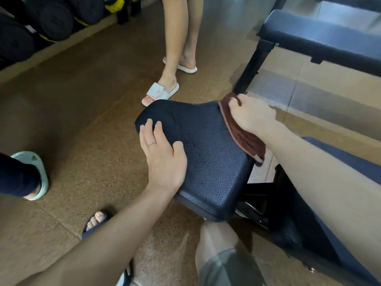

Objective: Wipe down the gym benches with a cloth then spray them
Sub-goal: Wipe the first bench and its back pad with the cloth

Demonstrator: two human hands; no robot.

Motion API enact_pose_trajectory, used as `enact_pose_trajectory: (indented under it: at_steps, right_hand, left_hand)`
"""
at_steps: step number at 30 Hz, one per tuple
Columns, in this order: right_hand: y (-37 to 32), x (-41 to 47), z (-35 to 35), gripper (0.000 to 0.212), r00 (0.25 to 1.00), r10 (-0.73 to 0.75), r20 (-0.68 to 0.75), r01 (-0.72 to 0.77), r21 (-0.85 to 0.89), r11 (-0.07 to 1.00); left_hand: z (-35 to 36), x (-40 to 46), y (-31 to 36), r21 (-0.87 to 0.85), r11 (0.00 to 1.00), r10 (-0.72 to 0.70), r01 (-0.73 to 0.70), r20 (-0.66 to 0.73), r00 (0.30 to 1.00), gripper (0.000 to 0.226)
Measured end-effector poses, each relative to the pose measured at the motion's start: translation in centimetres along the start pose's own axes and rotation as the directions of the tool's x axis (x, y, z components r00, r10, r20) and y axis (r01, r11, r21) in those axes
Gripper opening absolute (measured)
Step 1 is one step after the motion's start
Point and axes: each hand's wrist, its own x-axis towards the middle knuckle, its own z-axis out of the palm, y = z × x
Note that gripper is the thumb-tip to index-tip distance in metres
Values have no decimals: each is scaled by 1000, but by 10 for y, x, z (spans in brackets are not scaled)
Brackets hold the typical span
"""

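Note:
A black padded bench seat (206, 149) fills the middle of the head view, its textured top tilted toward me. My left hand (162, 155) lies flat on the seat's left side with straight fingers, a ring on one finger. My right hand (250, 115) grips a dark reddish-brown cloth (243, 137) and holds it against the seat's right edge. The cloth drapes down over that edge, and part of it is hidden under my hand and forearm.
A second black bench (321, 36) stands at the upper right on a black metal frame (250, 67). A person's legs in white slides (160, 92) stand just beyond the seat. Another foot in a mint slide (36, 174) is at the left. Dark bags (47, 19) line the far wall.

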Motion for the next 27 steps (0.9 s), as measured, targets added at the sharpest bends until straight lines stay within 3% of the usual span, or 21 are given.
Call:
enact_pose_trajectory:
  at_steps: [4, 6, 10, 13, 16, 19, 23, 27]
  right_hand:
    - [23, -50, 22, 53, 971, 221, -96, -194, 227, 954]
    - [18, -78, 33, 59, 945, 304, -120, -264, 267, 927]
    - [7, -79, 32, 64, 957, 268, -113, -235, 241, 942]
    - [-3, -48, 23, 59, 965, 223, -135, -220, 35, 975]
    - [-38, -15, 17, 58, 992, 104, -75, -116, -173, 978]
    - [-92, -2, 32, 55, 996, -93, 8, 92, -257, 962]
    - [-127, -28, 59, 51, 930, -366, 28, 360, -263, 895]
    - [-78, -109, 50, 59, 794, -602, 84, 597, -291, 748]
  left_hand:
    - [-18, 7, 0, 49, 999, -16, 11, 110, 994, 65]
    - [-34, 20, -1, 14, 999, -37, 36, 96, 995, 63]
    - [-47, 48, -15, -83, 980, -173, 182, 99, 980, 68]
    - [-42, 51, -23, -139, 964, -199, 226, 185, 962, 70]
    - [-48, 52, -30, -115, 972, -176, 205, 220, 960, 70]
    - [-47, 55, -30, -102, 972, -183, 211, 234, 955, 70]
    - [-51, 60, -36, -82, 978, -165, 191, 250, 954, 72]
    - [-54, 62, -38, -56, 982, -158, 179, 267, 951, 69]
